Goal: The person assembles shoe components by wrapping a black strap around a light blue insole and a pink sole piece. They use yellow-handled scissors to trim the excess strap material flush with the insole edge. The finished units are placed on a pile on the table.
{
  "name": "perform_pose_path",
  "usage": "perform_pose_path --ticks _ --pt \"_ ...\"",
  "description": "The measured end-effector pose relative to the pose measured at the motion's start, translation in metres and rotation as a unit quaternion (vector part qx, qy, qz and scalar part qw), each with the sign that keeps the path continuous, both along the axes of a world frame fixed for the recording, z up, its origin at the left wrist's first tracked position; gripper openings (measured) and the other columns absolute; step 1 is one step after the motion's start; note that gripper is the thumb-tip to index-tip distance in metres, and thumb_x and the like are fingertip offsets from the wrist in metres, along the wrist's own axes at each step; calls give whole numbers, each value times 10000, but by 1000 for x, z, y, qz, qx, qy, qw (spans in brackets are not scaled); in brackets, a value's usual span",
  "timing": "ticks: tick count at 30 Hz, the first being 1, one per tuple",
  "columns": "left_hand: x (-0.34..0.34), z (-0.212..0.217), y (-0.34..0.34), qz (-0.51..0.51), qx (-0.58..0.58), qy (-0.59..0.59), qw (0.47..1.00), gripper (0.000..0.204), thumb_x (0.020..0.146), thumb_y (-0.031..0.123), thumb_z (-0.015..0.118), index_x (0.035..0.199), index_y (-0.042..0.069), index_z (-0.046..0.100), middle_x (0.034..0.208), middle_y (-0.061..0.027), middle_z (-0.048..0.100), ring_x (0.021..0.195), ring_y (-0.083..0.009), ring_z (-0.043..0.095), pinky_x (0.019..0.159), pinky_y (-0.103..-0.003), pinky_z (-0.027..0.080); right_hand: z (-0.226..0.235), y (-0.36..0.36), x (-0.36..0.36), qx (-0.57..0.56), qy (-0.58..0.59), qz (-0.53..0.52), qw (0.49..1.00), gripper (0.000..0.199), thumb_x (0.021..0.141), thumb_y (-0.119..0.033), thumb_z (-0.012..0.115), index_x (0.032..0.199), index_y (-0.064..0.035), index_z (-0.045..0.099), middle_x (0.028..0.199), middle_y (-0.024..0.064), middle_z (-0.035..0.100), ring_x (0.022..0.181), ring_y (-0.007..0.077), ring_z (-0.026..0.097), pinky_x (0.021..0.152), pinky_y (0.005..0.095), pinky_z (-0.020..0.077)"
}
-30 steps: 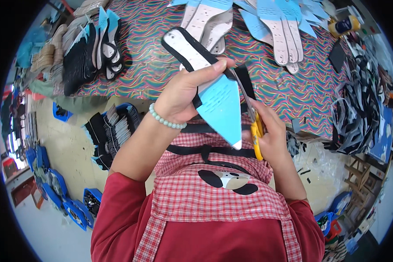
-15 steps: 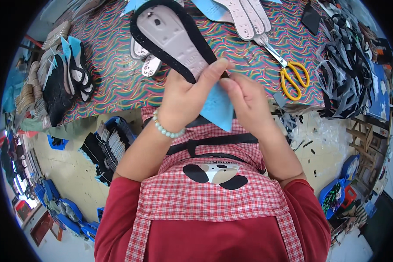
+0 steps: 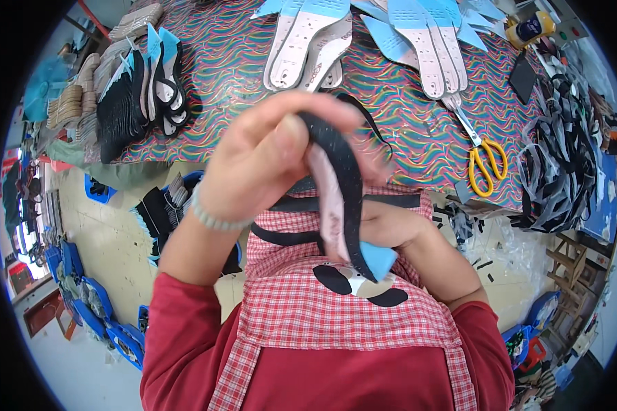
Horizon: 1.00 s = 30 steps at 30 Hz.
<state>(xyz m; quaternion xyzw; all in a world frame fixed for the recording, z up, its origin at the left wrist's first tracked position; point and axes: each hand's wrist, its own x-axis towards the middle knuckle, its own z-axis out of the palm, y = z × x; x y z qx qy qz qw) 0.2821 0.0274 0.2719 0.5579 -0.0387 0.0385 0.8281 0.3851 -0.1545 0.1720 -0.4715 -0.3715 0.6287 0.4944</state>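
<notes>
My left hand (image 3: 260,154) is closed around a pinkish shoe insole (image 3: 329,195), its thumb and forefinger at the upper end. The insole is turned nearly edge-on, its curved rim covered by a black strip (image 3: 352,185). A light-blue piece (image 3: 378,259) sticks out at its lower end, over my apron. My right hand (image 3: 387,225) is behind the insole's lower half; its fingers are hidden. Beyond the insole, a thin black strip (image 3: 373,123) curves across the table. Some fingers near the insole's far side are blurred.
Insoles with blue pieces (image 3: 308,31) lie on the patterned table (image 3: 233,61). More insoles (image 3: 432,61) are further right, beside yellow-handled scissors (image 3: 487,168). Black-covered insoles (image 3: 127,103) stand at left. Tangled strips (image 3: 559,157) hang over the right edge; a bottle (image 3: 530,29) stands behind.
The insole has turned from face-up to nearly edge-on and come lower, nearer my body. My right hand has moved down behind it. The view has shifted, so table items appear lower and further right.
</notes>
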Motion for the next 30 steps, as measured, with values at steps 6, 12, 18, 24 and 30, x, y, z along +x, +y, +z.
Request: perform_pose_path --ticks 6,12,18,24,30 --pt "-32 49 73 164 716 -193 651 215 891 162 578 1060 60 662 1053 -139 672 1120 -309 590 1041 -486 345 8 68 82 170 -618 -271 718 269 785 -147 682 1032 -78 604 1035 109 611 1008 302 566 854 402 459" --pt "-45 -93 151 182 801 82 564 315 857 119 621 1171 96 626 1261 -85 587 1287 -322 436 1117 -487 206 -18 77 72 31 -504 -252 825 193 849 -118 645 1001 -37 557 937 90 637 839 219 636 718 342 506" --pt "57 -80 54 393 634 -60 663 509 811 272 701 1221 8 557 1205 -201 565 1103 -357 557 951 -388 434 33 58 60 122 7 -400 908 199 939 -85 502 1115 6 492 939 108 631 734 166 655 690 267 548" --pt "133 -70 123 237 737 194 603 753 732 434 740 1259 -48 500 1075 -227 577 872 -343 611 811 -396 490 10 122 69 254 -493 -289 781 145 901 -52 512 1027 -35 581 978 130 657 844 260 667 720 349 538" --pt "114 -75 195 148 320 255 901 515 806 414 661 1166 51 601 1058 -118 665 886 -231 664 784 -386 520 -33 123 60 298 -533 -262 747 227 802 -43 588 1029 -47 603 995 138 654 907 313 642 738 397 526"
